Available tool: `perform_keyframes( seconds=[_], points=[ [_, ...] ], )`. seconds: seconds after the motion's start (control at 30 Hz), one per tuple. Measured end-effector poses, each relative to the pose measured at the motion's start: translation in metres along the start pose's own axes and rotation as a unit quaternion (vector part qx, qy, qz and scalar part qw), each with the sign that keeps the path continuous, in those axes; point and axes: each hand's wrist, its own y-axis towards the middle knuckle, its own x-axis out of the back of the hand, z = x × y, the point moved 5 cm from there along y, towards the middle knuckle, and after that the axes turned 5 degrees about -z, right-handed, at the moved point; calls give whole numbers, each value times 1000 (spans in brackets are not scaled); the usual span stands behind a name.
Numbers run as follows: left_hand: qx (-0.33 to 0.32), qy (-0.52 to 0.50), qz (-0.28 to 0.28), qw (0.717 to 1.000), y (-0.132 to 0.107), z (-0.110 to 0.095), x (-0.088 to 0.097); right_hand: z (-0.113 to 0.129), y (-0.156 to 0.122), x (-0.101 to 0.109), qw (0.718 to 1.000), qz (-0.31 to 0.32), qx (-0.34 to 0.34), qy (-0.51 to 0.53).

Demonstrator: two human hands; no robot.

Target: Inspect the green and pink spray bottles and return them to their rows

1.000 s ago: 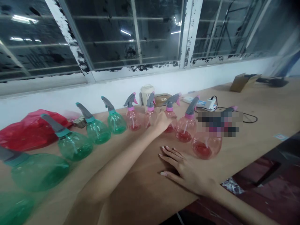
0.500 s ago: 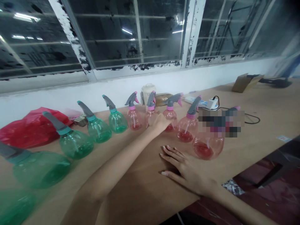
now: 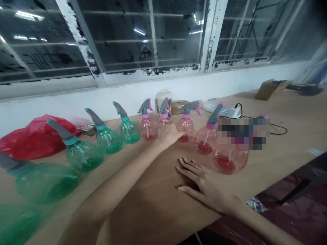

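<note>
Pink spray bottles and green spray bottles stand in a curved row on the table. My left hand reaches in among the pink ones, low in front of the second pink spray bottle. One digit stretches right, across the lower body of the third pink spray bottle. The other fingers are hidden, so I cannot tell whether they grip anything. My right hand lies flat on the tabletop, fingers stretched and holding nothing. Nearest to it are pink spray bottles with a little red liquid inside.
A red plastic bag lies at the left by the wall. Behind the bottles are a pale cup, a brown packet and a white power strip with a black cable. A cardboard piece stands farther right. The table's edge slopes up rightward.
My left hand has shifted slightly left and covers more of the second pink spray bottle. My right hand stays flat on the table. The view has turned very slightly.
</note>
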Motion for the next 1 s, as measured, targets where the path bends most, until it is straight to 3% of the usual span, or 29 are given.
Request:
perform_keyframes(
  seconds=[0.2,0.73,1.0],
  points=[
    [-10,-14,2,1000,-2,9,5,-1,0,-1,1000,8,-4,-7],
    [-44,-10,6,999,14,-7,-7,2,0,2,1000,13,-10,-11],
    [-36,18,6,999,2,-13,0,-3,0,-4,1000,4,-7,-10]
  ],
)
